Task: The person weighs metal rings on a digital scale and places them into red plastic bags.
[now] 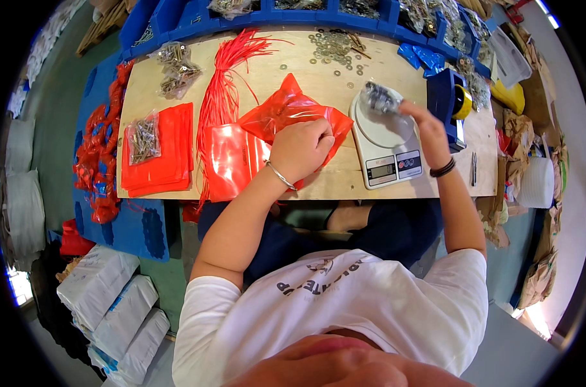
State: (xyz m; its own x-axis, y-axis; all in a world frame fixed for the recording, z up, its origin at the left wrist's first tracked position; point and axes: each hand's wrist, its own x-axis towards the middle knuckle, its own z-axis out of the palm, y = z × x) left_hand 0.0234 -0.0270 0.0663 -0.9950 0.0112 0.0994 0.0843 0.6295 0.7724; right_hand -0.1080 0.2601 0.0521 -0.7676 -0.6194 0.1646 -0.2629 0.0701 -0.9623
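Observation:
My left hand (302, 147) is closed on an orange-red plastic bag (290, 108) near the middle of the table. The bag is spread and crumpled around the hand, and my fingertips are partly hidden. A small clear bag of dark metal hardware (380, 99) is pinched at the fingertips of my right hand (429, 132), slightly blurred. It is over the round plate of a white kitchen scale (382, 169); whether it rests on the plate I cannot tell. Flat red bags (232, 158) lie under and left of my left hand.
Left on the table (460, 187), a hardware packet (143, 138) tops a red bag stack (161, 169). Red plastic strips (222, 84) lie beside it. Loose washers (335, 48) are scattered at the back before blue bins (280, 16). A tape dispenser (446, 106) stands right of the scale.

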